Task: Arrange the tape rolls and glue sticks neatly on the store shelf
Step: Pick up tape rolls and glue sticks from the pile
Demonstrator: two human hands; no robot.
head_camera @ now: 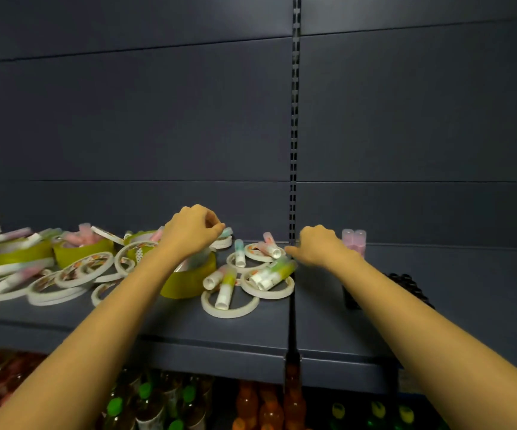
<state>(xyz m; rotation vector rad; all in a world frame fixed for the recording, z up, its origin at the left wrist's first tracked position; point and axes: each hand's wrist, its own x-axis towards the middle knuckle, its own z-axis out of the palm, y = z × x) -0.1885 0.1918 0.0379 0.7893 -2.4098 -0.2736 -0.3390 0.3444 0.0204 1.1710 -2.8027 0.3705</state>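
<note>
Left hand [192, 232] was over the tape rolls [229, 313] pile, fingers curled, tips at a teal glue stick [227, 232]; couldn't tell if it was pinching. Right hand [322, 248] was curled, low on the shelf [437, 274], just beside two upright pink glue sticks [353, 240]; grip hidden.

No words or numbers can be read here. The white tape rolls [85, 268] have little colored prints on them, but they are too blurry to make out. The glue sticks [223, 291] have labels that are too small and fuzzy. The bottles [145, 408] on the shelf below are blurry too.
</note>
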